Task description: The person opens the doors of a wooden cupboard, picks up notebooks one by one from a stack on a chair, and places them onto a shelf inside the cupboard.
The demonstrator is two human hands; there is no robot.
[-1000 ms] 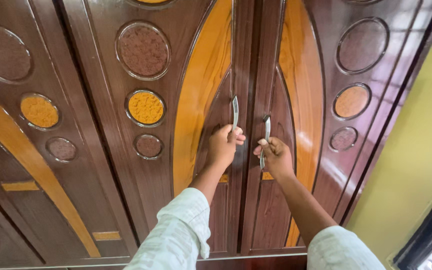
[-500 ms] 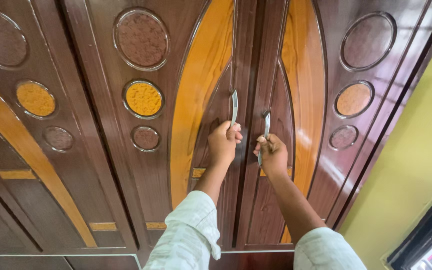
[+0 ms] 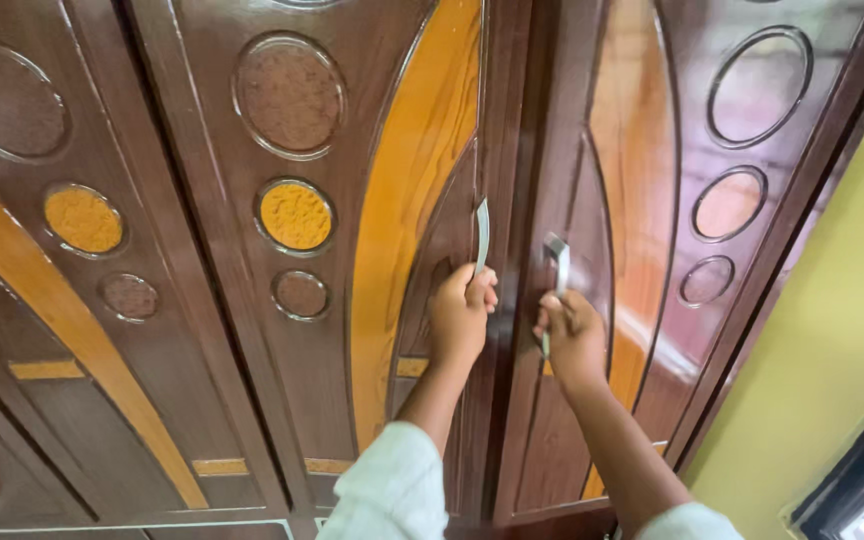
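Head view, looking down at a dark brown wardrobe with two middle doors. Left hand (image 3: 460, 316) is clenched around the lower part of the left handle (image 3: 481, 236), a curved silver bar on the left door (image 3: 392, 250); fingers wrap over it, so the handle's lower end is hidden. Right hand (image 3: 572, 332) is clenched around the right handle (image 3: 555, 262) on the right door (image 3: 642, 230); only the top bracket and a sliver below the fist show. The right door looks angled slightly out from the left one, a dark seam between them; whether it is actually ajar is hard to tell from the glare. Both doors carry orange curved inlays and round textured insets (image 3: 295, 214). Pale sleeves (image 3: 392, 490) are cut off by the bottom edge. Yellow-green wall (image 3: 832, 330) at right; a dark frame (image 3: 857, 480) in the bottom right corner is cropped and unclear.
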